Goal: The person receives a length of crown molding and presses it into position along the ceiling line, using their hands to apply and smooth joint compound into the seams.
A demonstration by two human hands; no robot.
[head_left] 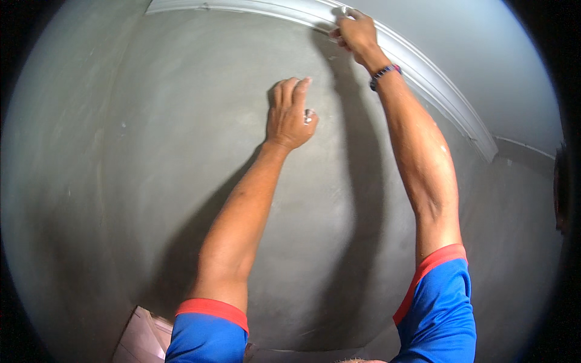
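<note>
A white moulded cornice (411,57) runs along the top of a grey plastered wall (206,121). Raised to it is my right hand (358,37), its fingers bent and closed against the moulding. A small white dab (345,10) shows at its fingertips; what the fingers hold, if anything, is too small to make out. Lower and to the left, my left hand (292,115) is at the wall with its fingers stretched upward. White paste (309,115) clings by its thumb, and its fingertips are whitened too.
The white ceiling (484,66) meets the cornice at the upper right. The cornice ends near the right corner, where a dark object (561,187) stands at the rim. A pale pinkish panel (142,339) lies low on the left. Both arms cast shadows on the wall.
</note>
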